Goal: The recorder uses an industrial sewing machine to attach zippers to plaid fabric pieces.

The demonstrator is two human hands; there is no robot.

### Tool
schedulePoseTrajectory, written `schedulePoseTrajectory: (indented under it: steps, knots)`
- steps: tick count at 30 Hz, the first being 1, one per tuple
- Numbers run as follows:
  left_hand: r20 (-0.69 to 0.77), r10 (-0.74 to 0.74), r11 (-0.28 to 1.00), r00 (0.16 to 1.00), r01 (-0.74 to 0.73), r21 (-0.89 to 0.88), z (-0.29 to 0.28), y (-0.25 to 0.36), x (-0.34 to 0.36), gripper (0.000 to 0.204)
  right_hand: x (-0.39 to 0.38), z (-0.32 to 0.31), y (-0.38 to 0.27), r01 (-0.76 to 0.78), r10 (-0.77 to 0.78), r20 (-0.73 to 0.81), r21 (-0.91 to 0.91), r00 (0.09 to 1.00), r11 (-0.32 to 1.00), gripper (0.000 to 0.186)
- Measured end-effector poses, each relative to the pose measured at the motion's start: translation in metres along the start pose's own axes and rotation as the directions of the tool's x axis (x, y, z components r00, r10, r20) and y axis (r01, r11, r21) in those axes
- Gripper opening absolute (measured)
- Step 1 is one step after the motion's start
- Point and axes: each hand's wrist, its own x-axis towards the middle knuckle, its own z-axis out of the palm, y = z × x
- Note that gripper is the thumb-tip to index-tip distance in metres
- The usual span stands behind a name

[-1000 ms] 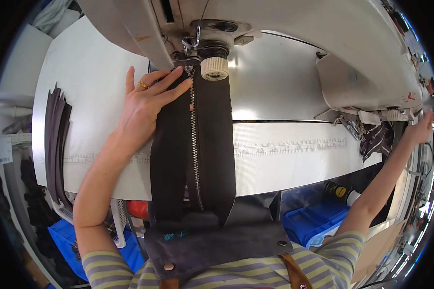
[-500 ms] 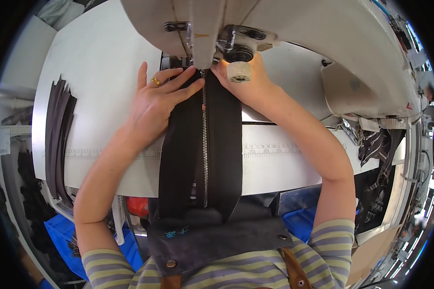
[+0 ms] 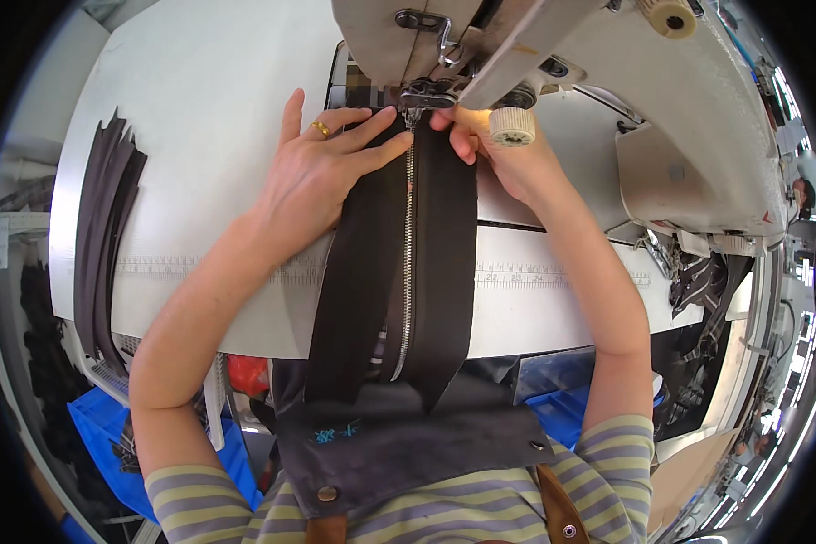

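Note:
A long dark fabric piece (image 3: pixel 446 263) with a silver metal zipper (image 3: pixel 408 254) down its middle runs from under the sewing machine's presser foot (image 3: pixel 413 116) toward me. My left hand (image 3: pixel 322 168), a gold ring on one finger, lies on its left side with fingers stretched out, tips close to the foot. At the right of the foot, my right hand (image 3: pixel 508 154) has its fingers curled at the fabric's far right part. A white knob (image 3: pixel 512 127) partly covers that hand, and whatever its fingertips may pinch is hidden.
The sewing machine head (image 3: pixel 553 54) overhangs the far side of the white table (image 3: pixel 190 163). Dark fabric strips (image 3: pixel 104 236) hang over its left edge. A printed ruler (image 3: pixel 163 267) crosses the table. Scraps (image 3: pixel 703 281) lie at right; blue bins (image 3: pixel 109 435) stand below.
My right hand has drawn back slightly from the foot, its fingers now curled. My left hand still lies on the fabric. The whole view has shifted, showing more of the presser foot.

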Motion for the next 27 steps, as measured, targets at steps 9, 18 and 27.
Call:
schedulePoseTrajectory:
  steps: [9, 18, 27]
  knots:
    - [-0.039, 0.037, 0.999, 0.999, -0.036, 0.029, 0.003, -0.002, 0.000, 0.056, 0.015, 0.004, 0.036, 0.426, -0.584, 0.084, -0.768, 0.808, 0.479, 0.018]
    - [-0.048, 0.104, 0.993, 0.993, -0.101, 0.066, 0.000, -0.001, -0.003, 0.054, 0.010, 0.002, 0.028, 0.391, -0.503, 0.122, -0.790, 0.856, 0.473, 0.024]
    - [0.053, 0.046, 0.997, 0.998, -0.048, 0.052, -0.006, 0.004, -0.009, 0.051, 0.009, 0.002, 0.032, 0.419, -0.510, 0.146, -0.773, 0.848, 0.476, 0.026]
